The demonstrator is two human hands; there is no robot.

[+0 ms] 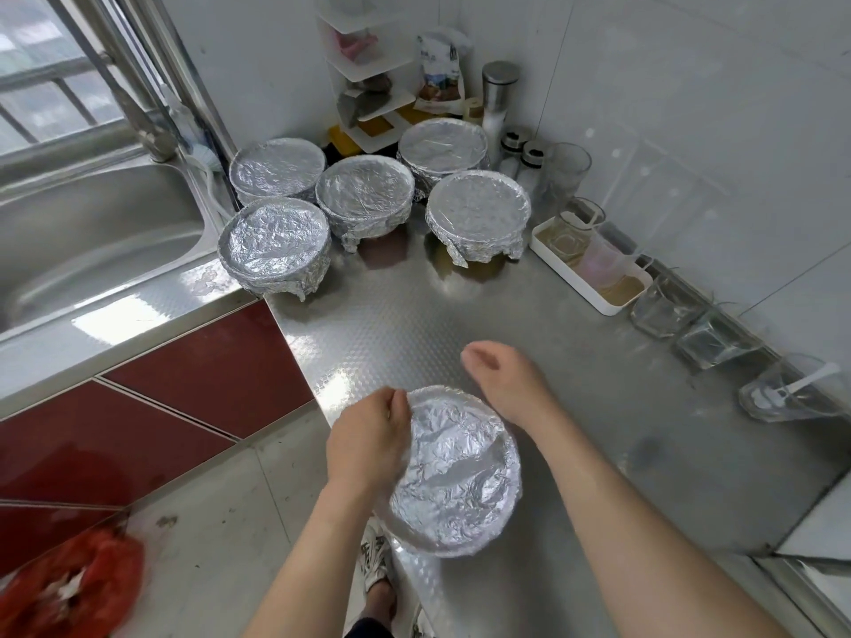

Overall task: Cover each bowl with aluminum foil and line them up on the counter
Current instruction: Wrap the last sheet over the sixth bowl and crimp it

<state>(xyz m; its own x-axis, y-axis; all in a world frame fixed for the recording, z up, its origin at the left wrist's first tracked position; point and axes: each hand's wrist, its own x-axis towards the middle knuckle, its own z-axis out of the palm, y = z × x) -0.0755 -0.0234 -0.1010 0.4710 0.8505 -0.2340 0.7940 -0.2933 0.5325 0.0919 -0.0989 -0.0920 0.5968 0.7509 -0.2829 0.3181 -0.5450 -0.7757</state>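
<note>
1. pinching the foil [460, 472] at the far-left rim of the near bowl [433, 541]: left hand [368, 435], fingers curled onto the crinkled edge (head view).
2. right hand [502, 379]: just beside the bowl's far-right rim, fingers loosely curled, grasping nothing.
3. near bowl: foil-covered, at the steel counter's [414, 324] front edge.
4. five foil-covered bowls [364, 191]: clustered at the counter's back corner beside the sink [92, 232], well apart from the near bowl.
5. white tray [598, 301] with glasses: along the right wall.
</note>
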